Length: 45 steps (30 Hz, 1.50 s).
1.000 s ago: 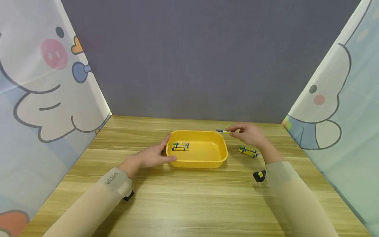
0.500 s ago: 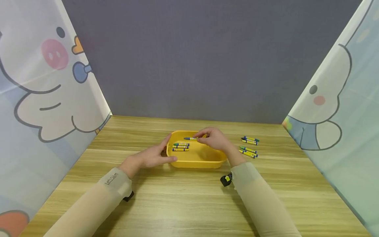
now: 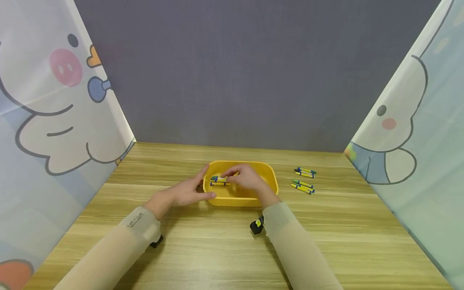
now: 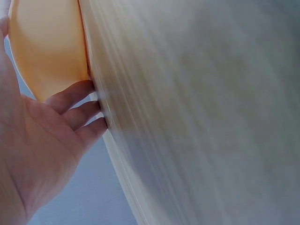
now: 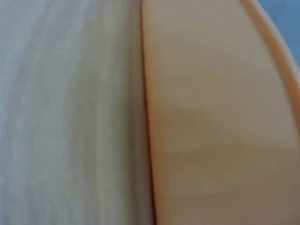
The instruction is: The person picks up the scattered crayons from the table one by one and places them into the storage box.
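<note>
A blue-tipped crayon sits between the thumb and fingertips of a person's right hand, low inside a yellow tray and close against others at its left end, among them a yellow crayon. The work looks partly complete: a small row appears gathered in the tray, its exact count hidden by overlap and fingers, while an upper cluster and a lower cluster lie outside, apparently left to bring in. The crayons are short and slim, lying roughly parallel to the tray's long side, with yellow wrappers, blue bands and tips in green, yellow and darker shades; the printing is too small to read. The shallow tray has rounded corners and plain walls, one of which fills much of the blurred right-wrist view, where no fingers show. At its left end, the left hand rests against the tray, thumb at the near rim and fingers extended rather than curled. Both clusters rest well apart from the tray on the right of a wood-grain table, before a dark gray wall flanked by cartoon-printed drapes.
</note>
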Tool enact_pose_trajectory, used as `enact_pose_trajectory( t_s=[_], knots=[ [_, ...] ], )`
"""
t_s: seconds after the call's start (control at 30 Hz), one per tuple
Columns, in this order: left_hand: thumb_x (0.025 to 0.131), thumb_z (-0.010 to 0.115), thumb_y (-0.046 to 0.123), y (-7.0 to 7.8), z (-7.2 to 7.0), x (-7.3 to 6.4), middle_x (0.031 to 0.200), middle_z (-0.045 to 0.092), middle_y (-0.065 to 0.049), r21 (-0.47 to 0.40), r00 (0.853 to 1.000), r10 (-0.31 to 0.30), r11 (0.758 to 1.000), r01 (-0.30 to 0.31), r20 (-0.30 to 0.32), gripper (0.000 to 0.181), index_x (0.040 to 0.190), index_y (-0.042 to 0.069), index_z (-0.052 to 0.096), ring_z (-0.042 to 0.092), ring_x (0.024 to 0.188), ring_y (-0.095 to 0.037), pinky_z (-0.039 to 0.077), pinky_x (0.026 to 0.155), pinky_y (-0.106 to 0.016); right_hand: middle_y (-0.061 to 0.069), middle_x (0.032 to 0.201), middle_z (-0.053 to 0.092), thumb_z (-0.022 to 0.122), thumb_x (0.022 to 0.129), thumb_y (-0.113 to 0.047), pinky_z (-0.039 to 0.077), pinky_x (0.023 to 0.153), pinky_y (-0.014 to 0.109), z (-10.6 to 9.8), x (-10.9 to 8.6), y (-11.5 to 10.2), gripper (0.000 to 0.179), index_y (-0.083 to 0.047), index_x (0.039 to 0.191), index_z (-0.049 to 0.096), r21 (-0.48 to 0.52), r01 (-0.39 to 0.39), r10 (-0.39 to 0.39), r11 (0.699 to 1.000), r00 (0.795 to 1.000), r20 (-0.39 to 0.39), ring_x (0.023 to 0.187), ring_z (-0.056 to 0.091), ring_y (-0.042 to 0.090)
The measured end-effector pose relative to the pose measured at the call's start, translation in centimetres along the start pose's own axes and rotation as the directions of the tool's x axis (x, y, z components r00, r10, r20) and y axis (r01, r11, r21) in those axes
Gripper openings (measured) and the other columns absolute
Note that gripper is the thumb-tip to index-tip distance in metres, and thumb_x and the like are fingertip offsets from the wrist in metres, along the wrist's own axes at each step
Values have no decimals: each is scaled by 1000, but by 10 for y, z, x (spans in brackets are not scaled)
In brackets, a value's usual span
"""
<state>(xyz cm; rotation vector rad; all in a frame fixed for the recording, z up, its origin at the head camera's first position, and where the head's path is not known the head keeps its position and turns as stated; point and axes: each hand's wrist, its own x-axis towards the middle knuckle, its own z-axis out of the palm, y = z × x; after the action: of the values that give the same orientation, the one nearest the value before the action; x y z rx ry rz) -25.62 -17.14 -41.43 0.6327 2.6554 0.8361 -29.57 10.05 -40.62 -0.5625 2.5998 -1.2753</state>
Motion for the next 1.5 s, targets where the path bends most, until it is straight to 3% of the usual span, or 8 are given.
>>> enact_pose_trajectory(
  t_s=[0.3,0.53,0.73,0.93,1.07,1.27,1.5],
  knots=[
    [98,65,76,-3,1,1,167,53,-16,-3,1000,12,1000,-12,-10,120,178,27,-9,55,150,-41,40,127,-62,3,117,82,73,101,-8,49,77,27,11,3,3,19,-16,110,88,-96,3,1,995,999,49,89,60,15],
    [98,65,76,-2,2,3,167,53,-17,-13,1000,15,1000,-15,-10,121,178,24,-10,54,151,-42,40,127,-61,1,119,83,75,103,-7,54,95,36,15,2,0,18,-16,110,88,-148,-19,28,989,998,58,99,64,16],
    [99,66,74,-2,2,1,168,51,-17,-17,1000,20,1000,-21,-10,121,178,24,-10,53,152,-42,38,129,-61,1,118,84,76,102,-6,58,102,40,17,4,1,18,-17,110,89,-176,-25,35,984,998,57,105,70,16],
    [99,66,73,-2,1,0,168,52,-17,-18,1000,22,1000,-22,-8,120,178,24,-10,53,152,-42,38,129,-62,1,117,83,78,101,-7,58,98,38,17,4,-2,18,-18,111,89,-168,-35,45,985,997,56,102,69,16],
    [99,66,73,-2,2,1,167,53,-17,-17,1000,25,1000,-25,-11,119,178,24,-9,54,151,-41,38,128,-61,1,115,82,77,101,-7,55,87,33,15,2,-2,20,-17,114,88,-145,-32,38,989,998,43,94,64,16],
    [98,66,75,-2,2,0,165,55,-18,-9,1000,19,1000,-19,-14,120,178,23,-8,55,150,-41,39,128,-61,0,112,78,74,103,-13,51,85,33,3,-4,-5,21,-16,120,85,-145,5,-3,989,1000,18,92,61,18],
    [98,66,76,-3,2,0,169,51,-19,-3,1000,16,1000,-16,-13,122,178,22,-8,53,152,-42,36,130,-61,7,114,78,72,106,-16,51,79,31,-38,-18,3,24,-8,126,83,-167,98,-108,981,993,-50,90,60,17]
  ],
)
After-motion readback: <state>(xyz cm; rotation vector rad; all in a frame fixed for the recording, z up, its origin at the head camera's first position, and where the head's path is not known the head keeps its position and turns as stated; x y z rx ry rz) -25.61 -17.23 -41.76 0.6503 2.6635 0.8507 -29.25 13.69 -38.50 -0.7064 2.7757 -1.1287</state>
